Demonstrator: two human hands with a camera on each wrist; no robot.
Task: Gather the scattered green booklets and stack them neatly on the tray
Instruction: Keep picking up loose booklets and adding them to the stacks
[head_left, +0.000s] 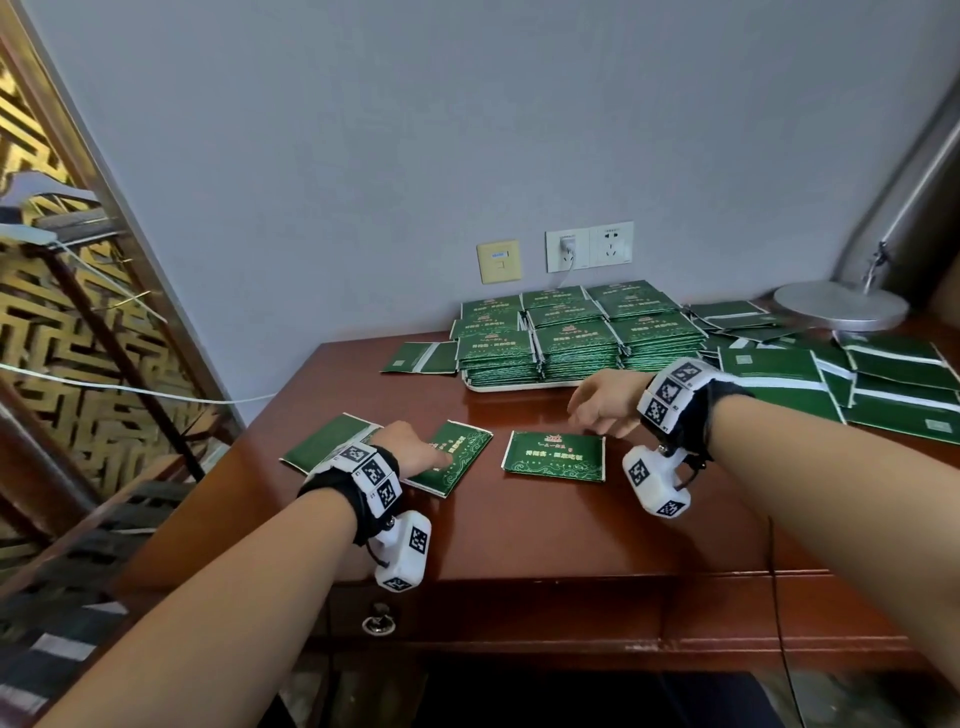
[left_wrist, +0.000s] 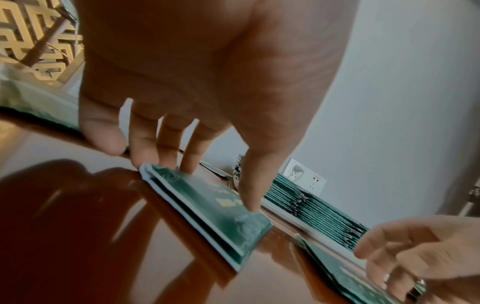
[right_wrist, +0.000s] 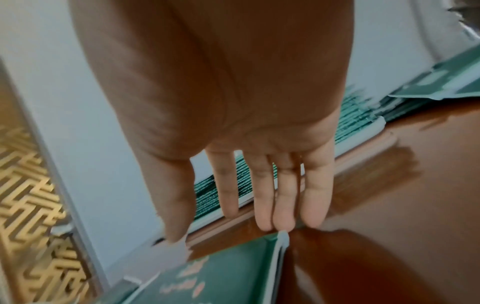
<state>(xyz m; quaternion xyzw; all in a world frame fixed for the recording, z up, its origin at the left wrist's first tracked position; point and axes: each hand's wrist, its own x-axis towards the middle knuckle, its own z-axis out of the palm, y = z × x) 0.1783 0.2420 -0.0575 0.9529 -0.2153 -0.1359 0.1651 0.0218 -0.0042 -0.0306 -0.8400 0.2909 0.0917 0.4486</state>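
Note:
Two folded green booklets lie on the red-brown table (head_left: 545, 525) in front of me. My left hand (head_left: 415, 452) rests on the left booklet (head_left: 457, 467), fingers (left_wrist: 249, 197) straight and pressing its cover (left_wrist: 207, 205). The right booklet (head_left: 555, 456) lies flat; my right hand (head_left: 597, 402) hovers at its far right corner, fingers (right_wrist: 262, 205) straight and pointing down just beyond its edge (right_wrist: 281, 238). A white tray (head_left: 519, 387) at the back holds three rows of stacked green booklets (head_left: 576, 338).
An unfolded green sheet (head_left: 322, 439) lies under my left wrist, another (head_left: 421, 357) left of the tray. Several unfolded sheets (head_left: 831, 374) spread over the table's right side. A metal lamp base (head_left: 841, 306) stands back right. Wall sockets (head_left: 589, 247) sit above the tray.

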